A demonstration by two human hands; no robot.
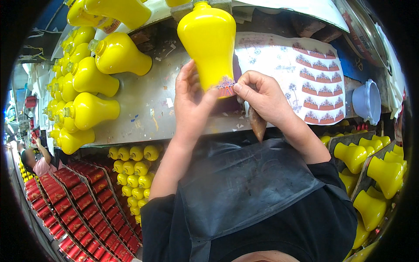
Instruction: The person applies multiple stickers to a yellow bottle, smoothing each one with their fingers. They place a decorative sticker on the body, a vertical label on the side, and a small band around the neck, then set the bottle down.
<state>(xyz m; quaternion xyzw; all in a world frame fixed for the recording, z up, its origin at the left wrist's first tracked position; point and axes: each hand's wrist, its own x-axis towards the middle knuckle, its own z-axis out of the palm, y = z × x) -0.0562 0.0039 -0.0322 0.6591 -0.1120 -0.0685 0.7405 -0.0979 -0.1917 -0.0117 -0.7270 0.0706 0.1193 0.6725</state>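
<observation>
A glossy yellow bottle [208,41] lies in front of me, its neck pointing away and its wide shoulder at the far end. My left hand [192,98] curls round its left side near the base, thumb against the patterned decal [224,86] of red, blue and purple. At the decal's right end, my right hand [262,94] has thumb and forefinger pinched together. Whether they grip the decal's edge or only press it, I cannot tell. A brown, pointed, flat tool [257,125] sticks out below that hand, held under its curled fingers.
Several yellow bottles [96,112] lie along the bench's left side. A decal sheet [321,78] lies at right, beside a pale blue bucket [366,102]. Red boxes [87,209] are stacked at lower left; more yellow bottles [371,209] fill racks at lower right. Another person [41,161] is far left.
</observation>
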